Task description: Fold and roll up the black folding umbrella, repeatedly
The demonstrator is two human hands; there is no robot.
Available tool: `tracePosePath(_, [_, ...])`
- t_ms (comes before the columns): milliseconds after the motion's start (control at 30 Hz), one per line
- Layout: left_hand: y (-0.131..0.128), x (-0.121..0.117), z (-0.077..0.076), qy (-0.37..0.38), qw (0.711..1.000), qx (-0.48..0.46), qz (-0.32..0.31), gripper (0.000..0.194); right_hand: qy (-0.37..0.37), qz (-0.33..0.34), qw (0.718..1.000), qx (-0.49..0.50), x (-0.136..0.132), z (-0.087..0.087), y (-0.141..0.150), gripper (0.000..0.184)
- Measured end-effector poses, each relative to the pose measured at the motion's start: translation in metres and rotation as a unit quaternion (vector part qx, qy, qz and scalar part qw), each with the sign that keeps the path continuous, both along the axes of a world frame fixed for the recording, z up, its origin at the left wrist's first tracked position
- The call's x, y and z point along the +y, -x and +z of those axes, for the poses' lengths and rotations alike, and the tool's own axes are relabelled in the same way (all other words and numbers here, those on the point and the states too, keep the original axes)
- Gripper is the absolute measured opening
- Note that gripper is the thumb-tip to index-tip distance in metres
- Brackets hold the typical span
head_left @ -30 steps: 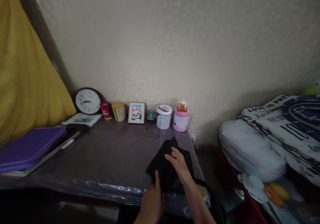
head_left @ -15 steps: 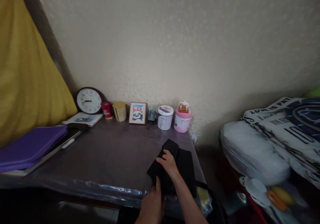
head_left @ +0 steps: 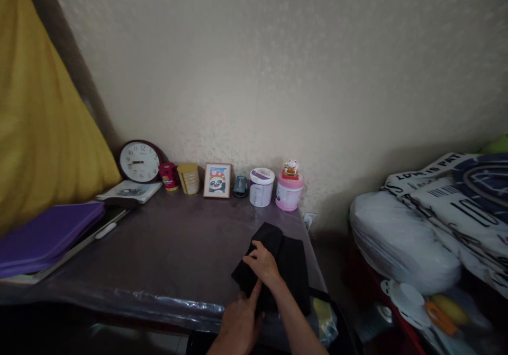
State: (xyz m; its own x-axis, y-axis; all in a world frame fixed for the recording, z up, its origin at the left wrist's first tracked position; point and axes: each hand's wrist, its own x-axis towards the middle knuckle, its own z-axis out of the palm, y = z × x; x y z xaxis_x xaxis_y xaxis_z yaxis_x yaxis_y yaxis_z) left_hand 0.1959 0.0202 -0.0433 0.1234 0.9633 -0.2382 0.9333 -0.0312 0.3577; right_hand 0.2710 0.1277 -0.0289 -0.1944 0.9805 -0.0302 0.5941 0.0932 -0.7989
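Observation:
A folded black cloth point(head_left: 293, 265) lies near the right front corner of the table, with a raised flap on its left part. My right hand point(head_left: 262, 265) rests on that flap, thumb and fingers apart. Below it, at the table's front edge, my left hand point(head_left: 240, 320) has its index finger stretched out onto the cloth, the tip close under my right hand. The left hand's other fingers are partly hidden. I cannot make out what kind of garment or fabric piece the cloth is.
A plastic sheet covers the table point(head_left: 178, 249). Along the wall stand a clock point(head_left: 139, 162), a picture frame point(head_left: 217, 180), a white-purple tub point(head_left: 262, 188) and a pink tub point(head_left: 289, 193). Purple folders point(head_left: 51, 236) lie left. At right sits a bulky plastic-wrapped bundle point(head_left: 400, 241).
My right hand has slid slightly left and down over the cloth. My left index finger has shifted a little right, closer beneath the right hand. The cloth stays about where it was.

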Motion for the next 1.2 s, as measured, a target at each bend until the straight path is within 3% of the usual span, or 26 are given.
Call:
tracePosePath(167, [-0.002,0.005,0.000,0.022,1.000,0.009,0.006,0.064,-0.023,0.056,0.998,-0.004,0.000,-0.002,-0.002,0.031])
tracePosePath(300, [-0.004,0.007,-0.004,0.019,1.000,0.008,0.019,0.064,-0.054,0.124,0.990,0.026,-0.011,0.004,-0.008,0.025])
tracePosePath(467, [-0.004,0.007,-0.008,0.015,1.000,0.003,0.021,0.061,-0.170,0.183,0.968,0.021,-0.037,0.010,-0.031,0.024])
tracePosePath(567, [-0.004,0.006,-0.009,0.014,1.000,-0.001,0.017,0.065,-0.219,0.209,0.953,-0.014,-0.038,0.004,-0.046,0.026])
tracePosePath(833, [-0.007,0.008,-0.009,0.039,0.999,-0.008,0.034,0.080,-0.251,0.247,0.930,-0.107,0.011,-0.005,-0.056,0.027])
tracePosePath(1033, [-0.007,0.009,-0.002,0.074,0.996,-0.004,0.044,0.081,-0.258,0.235,0.928,-0.130,0.048,-0.005,-0.053,0.026])
tracePosePath(1200, [-0.008,0.008,-0.009,0.061,0.996,-0.013,0.066,0.075,-0.265,0.200,0.927,-0.176,0.082,-0.015,-0.055,0.025])
